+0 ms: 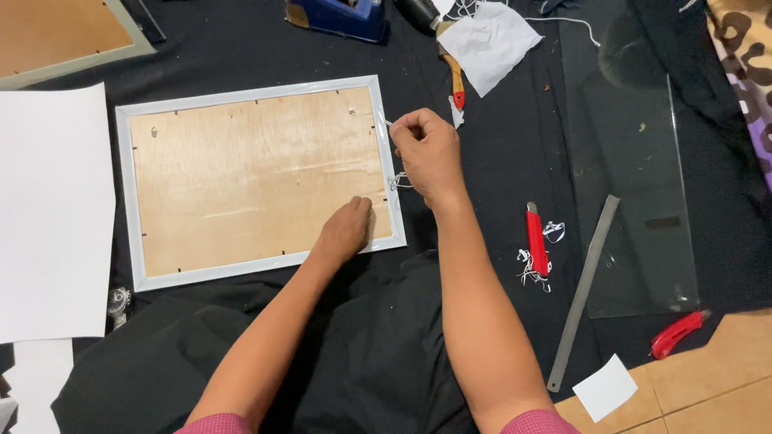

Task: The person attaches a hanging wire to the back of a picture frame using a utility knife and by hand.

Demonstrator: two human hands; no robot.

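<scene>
Plywood backing, pale and smooth-grained, fills a rectangular white-moulded picture frame (257,178) that lies face down on black cloth (378,354). The left hand (346,231) presses flat, fingers loosely curled, on the board near the frame's lower right corner, grasping nothing. The right hand (426,153) hovers over the frame's right rail, fingertips pinched on a thin white string (396,182) that runs down to a small knot at the rail. Just beside the right forearm lies a red plastic utility knife (536,239) among white string scraps, then a long grey metal ruler (583,291) overlapping a clear glass pane (635,185). A matte white paper sheet (52,209) rests left of the frame.
</scene>
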